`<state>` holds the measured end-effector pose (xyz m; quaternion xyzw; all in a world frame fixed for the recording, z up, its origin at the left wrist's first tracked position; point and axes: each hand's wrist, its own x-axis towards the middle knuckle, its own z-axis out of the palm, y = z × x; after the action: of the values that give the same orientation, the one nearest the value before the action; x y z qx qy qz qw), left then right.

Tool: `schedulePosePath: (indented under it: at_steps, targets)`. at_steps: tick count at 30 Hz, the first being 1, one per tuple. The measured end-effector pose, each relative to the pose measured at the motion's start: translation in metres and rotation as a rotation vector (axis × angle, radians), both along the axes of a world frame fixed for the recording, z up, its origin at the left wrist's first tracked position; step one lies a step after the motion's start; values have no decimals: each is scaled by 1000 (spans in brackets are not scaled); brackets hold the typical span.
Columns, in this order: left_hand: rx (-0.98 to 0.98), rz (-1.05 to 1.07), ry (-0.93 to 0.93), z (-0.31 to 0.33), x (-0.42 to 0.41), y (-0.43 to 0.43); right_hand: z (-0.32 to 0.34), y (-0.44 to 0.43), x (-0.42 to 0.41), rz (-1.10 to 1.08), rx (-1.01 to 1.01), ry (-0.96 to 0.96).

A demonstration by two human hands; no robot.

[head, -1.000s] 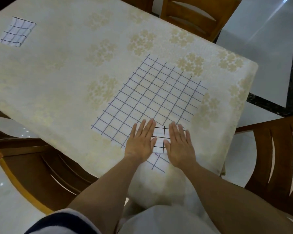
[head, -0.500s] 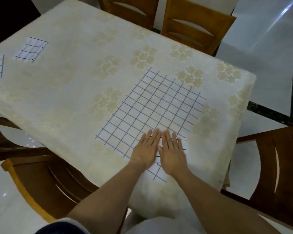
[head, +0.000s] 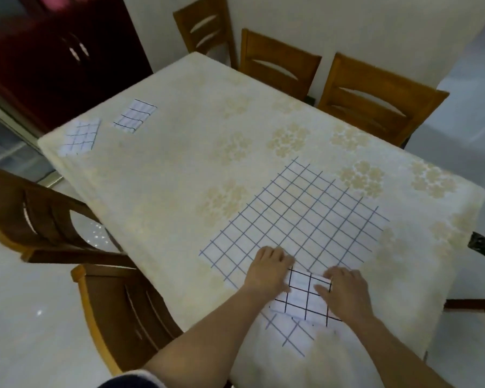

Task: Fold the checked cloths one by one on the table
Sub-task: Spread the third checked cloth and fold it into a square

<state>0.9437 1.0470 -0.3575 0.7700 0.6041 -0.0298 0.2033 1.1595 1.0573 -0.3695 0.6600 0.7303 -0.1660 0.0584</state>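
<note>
- Two folded checked cloths [head: 80, 138] [head: 135, 116] lie at 10 o'clock on the table [head: 179, 163], near its far left corner, just apart.
- Left hand [head: 268, 271], fingers curled, grips the left edge of a small folded checked cloth [head: 305, 296].
- That cloth rests on the large spread checked cloth [head: 297, 219] at 5 o'clock.
- Right hand [head: 345, 292], fingers curled, holds the right edge.

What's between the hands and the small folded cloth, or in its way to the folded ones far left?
Nothing visible. Left hand and right hand flank the small folded cloth; bare tablecloth leads to the folded cloths.
</note>
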Motion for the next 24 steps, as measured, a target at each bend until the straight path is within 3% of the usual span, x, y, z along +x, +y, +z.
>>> schedulePosePath:
  at_steps: [2,5,9,12,16,18,21,24]
  targets:
    - [-44,-5,43,5,2,10,13,5,-4,-21,-121,33]
    - [-121,32,-34,12,4,17,39,-6,-2,-39,-213,269]
    - [-324,220,-544,24,-6,3,73,-36,3,-216,-166,405]
    - [-316,370,-889,36,-15,-13,95,-48,-4,-492,-101,572]
    - [-260,561,-1139,55,-15,-32,111,-62,-17,-739,13,648]
    - [-311,642,-1253,61,-17,-41,124,-69,-29,-760,79,736]
    - [-341,635,-1225,69,-27,-58,137,-73,-40,-721,115,804]
    - [-171,642,-1067,74,-42,-74,145,-79,-47,-662,101,871]
